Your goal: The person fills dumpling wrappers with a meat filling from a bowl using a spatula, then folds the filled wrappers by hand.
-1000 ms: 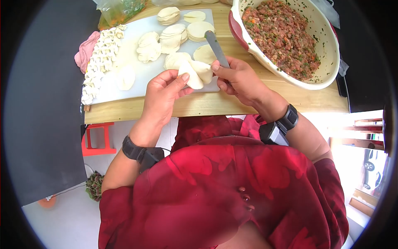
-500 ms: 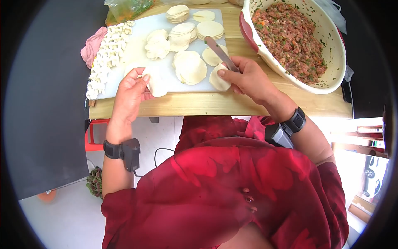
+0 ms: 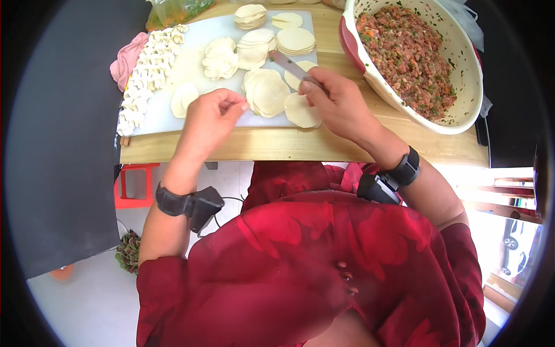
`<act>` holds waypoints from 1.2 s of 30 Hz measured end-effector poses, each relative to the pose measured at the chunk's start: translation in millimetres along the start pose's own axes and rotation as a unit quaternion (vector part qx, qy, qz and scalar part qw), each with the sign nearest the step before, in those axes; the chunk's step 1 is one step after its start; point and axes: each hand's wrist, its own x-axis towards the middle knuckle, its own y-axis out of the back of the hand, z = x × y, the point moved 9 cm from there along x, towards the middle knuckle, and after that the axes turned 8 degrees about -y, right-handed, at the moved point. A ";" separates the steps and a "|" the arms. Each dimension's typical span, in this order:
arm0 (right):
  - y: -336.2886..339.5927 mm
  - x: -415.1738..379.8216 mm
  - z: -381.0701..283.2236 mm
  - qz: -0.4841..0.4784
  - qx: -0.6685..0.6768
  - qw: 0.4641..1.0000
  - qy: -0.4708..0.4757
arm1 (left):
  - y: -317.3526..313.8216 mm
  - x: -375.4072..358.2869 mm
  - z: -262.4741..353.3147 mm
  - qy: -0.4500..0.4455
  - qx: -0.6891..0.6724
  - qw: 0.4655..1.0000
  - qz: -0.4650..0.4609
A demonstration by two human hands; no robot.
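Observation:
My right hand (image 3: pixel 332 98) is wrapped round a flat metal spatula (image 3: pixel 289 63), whose end points up and left over the white board (image 3: pixel 165 113). Just under its fingers a round dough wrapper (image 3: pixel 301 111) lies at the board's front edge. My left hand (image 3: pixel 217 118) is above the front of the board with thumb and fingertips pinched together; whether anything is between them is too small to tell. Partly behind it lie pale wrappers (image 3: pixel 184 99). Between the hands sits a stack of round wrappers (image 3: pixel 267 93).
More wrapper stacks (image 3: pixel 295 40) stand at the back of the board. Folded dumplings (image 3: pixel 139 95) line its left side, beside a pink cloth (image 3: pixel 127 61). A large bowl (image 3: pixel 468 110) of minced filling (image 3: pixel 407 58) stands at the right, and a plastic bag (image 3: pixel 179 11) lies behind.
My left hand has moved right and no longer holds the wrapper. The wrapper at my right hand now lies on the board, and the spatula has shifted slightly left.

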 end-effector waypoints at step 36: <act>-46.2 26.7 -3.8 -0.080 -0.057 0.990 -0.102 | -20.2 2.7 6.3 0.020 -0.297 0.954 0.038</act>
